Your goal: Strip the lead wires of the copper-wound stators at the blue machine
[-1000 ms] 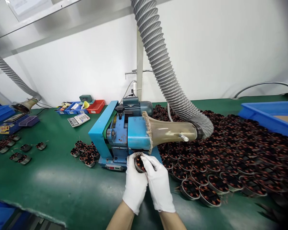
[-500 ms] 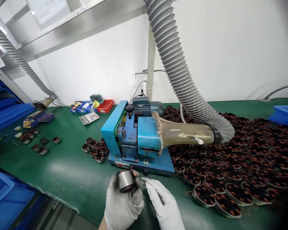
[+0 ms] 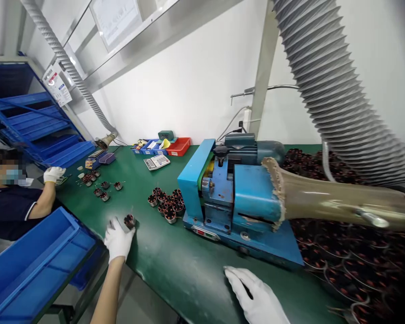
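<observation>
A copper-wound metal part (image 3: 129,220) is between the thumb and fingers of my gloved left hand (image 3: 119,239), over the green table left of the blue machine (image 3: 222,198). The fingertips on its far side are partly hidden. My gloved right hand (image 3: 254,294) is low in front of the machine, its fingers stretched out and holding nothing. A cluster of similar wound parts (image 3: 170,215) stands against the machine's left side. Many larger wound parts (image 3: 346,281) cover the table at the right.
A translucent nozzle (image 3: 330,200) with a grey hose (image 3: 327,76) extends right from the machine. A calculator (image 3: 157,162) and red bin (image 3: 179,146) stand behind. At left are a blue bin (image 3: 37,252), more wound parts (image 3: 104,196) and another person's gloved hand (image 3: 54,174).
My left hand has moved left across the table with the wound part, away from my right hand. The view has shifted left, bringing another person into sight.
</observation>
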{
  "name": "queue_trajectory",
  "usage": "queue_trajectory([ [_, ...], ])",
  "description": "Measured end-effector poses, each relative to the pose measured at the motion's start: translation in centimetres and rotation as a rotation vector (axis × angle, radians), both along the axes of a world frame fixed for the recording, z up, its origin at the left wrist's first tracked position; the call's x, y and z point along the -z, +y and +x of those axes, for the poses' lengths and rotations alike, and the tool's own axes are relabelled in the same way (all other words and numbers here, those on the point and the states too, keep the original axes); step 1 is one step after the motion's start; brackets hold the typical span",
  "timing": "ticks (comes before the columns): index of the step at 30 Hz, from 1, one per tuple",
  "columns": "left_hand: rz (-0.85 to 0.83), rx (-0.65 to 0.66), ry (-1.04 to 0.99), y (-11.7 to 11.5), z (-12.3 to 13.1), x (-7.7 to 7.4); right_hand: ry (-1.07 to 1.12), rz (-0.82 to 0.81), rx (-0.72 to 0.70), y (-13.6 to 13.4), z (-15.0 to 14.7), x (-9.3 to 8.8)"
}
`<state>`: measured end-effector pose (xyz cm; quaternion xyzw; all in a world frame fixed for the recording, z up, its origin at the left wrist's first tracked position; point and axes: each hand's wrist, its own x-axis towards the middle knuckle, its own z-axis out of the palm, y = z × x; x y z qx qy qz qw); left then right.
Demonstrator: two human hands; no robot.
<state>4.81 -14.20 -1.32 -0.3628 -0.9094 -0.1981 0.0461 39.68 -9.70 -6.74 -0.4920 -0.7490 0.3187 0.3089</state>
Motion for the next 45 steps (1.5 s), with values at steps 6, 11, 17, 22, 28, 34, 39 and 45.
queue_trajectory([
  [6,-0.076,0.493,0.131,5.4,4.6,-1.8,-0.015,0.002,-0.025,-0.1,0.3,0.1],
  [11,-0.154,0.686,0.092,4.9,8.9,-1.0,-0.031,0.006,-0.018,-1.1,0.4,-0.1],
  [17,-0.171,0.908,-0.282,-1.1,14.2,1.3,-0.233,0.191,-0.192,-3.8,-2.3,-1.7],
  [22,0.014,0.687,-0.747,-2.0,15.4,2.4,-0.377,0.17,-0.173,-3.2,-2.7,-2.6],
  [28,-0.147,0.796,-1.502,-0.8,17.2,0.7,0.121,-0.148,-0.229,-2.9,0.7,-5.3],
  [34,0.049,0.832,-1.294,0.1,21.7,-3.0,0.854,-0.586,0.051,-2.4,2.6,-9.1],
  [39,0.165,0.977,-1.08,-0.2,23.8,-3.1,0.918,-0.425,0.266,-1.6,1.3,-9.1],
  [45,0.383,0.875,-0.895,-0.5,24.4,-1.2,1.482,-0.558,0.36,-0.1,2.7,-9.1],
])
